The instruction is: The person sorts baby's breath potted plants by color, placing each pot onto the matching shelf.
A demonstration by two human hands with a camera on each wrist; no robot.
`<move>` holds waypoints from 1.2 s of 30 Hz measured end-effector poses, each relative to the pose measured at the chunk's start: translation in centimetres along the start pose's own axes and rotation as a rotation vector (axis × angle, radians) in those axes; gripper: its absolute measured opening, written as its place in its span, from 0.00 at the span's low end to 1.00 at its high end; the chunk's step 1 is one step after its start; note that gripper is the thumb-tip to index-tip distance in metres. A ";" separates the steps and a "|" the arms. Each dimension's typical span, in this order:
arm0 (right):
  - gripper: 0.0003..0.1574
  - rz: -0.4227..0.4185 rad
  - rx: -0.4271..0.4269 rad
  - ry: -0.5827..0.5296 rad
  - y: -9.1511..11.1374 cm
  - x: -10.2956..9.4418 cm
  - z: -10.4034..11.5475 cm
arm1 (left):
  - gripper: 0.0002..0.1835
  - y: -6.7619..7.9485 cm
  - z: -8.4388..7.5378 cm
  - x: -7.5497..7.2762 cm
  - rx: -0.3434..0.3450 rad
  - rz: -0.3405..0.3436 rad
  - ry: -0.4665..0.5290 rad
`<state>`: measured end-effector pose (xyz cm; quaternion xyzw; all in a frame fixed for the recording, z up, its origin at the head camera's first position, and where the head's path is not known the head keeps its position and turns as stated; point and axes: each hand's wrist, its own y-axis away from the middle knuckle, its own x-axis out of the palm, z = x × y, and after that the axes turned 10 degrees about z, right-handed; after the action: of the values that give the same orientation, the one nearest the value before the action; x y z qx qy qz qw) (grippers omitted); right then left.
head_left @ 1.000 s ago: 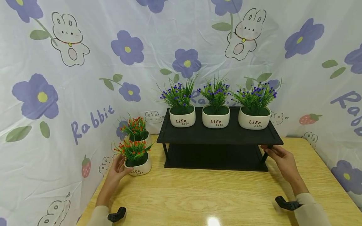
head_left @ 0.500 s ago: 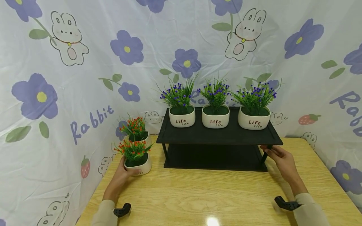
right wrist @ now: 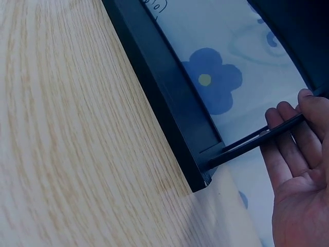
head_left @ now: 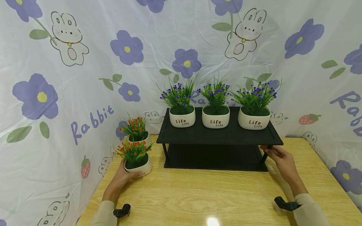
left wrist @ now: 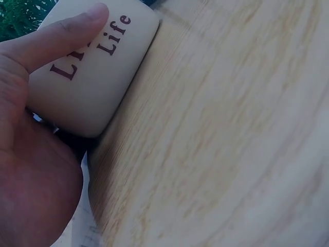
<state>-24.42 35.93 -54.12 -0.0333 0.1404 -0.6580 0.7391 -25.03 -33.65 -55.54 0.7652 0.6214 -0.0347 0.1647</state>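
Observation:
My left hand [head_left: 122, 175] grips a white oval flowerpot [head_left: 147, 168] with orange-red flowers, at the table's left side. Its thumb lies across the front, over part of the "Life" lettering, as the left wrist view shows; the other fingers are hidden behind the pot [left wrist: 97, 98]. A second pot with orange-red flowers [head_left: 136, 127] stands right behind it. At the right end of a black two-tier shelf [head_left: 198, 135], my right hand [head_left: 282, 160] holds the front corner post [right wrist: 257, 141], fingers behind it and thumb near the upper board.
Three white pots with purple-blue flowers, a left one [head_left: 182, 119], a middle one [head_left: 216, 121] and a right one [head_left: 254, 121], stand in a row on the upper board. The lower board [head_left: 212, 157] lies on the wooden table [head_left: 198, 194]. A printed curtain [head_left: 93, 78] encloses the table.
My left hand has shifted right and closed round the front pot, its thumb sliding over the lettering. The pot now sits slightly tilted. My right hand stays on the post.

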 end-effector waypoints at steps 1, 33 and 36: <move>0.26 -0.002 0.000 -0.003 0.0 0.0 0.0 | 0.69 0.0 0.0 0.0 0.005 0.001 0.002; 0.28 0.000 -0.012 -0.015 0.0 0.1 0.1 | 0.66 2.1 -1.6 2.9 0.010 0.031 -0.139; 0.27 -0.002 -0.012 -0.024 0.0 0.2 0.1 | 0.66 2.3 -2.0 3.5 0.023 0.028 -0.203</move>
<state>-24.34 35.77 -54.05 -0.0459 0.1357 -0.6575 0.7397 -22.36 -30.17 -54.05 0.7682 0.5902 -0.1168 0.2187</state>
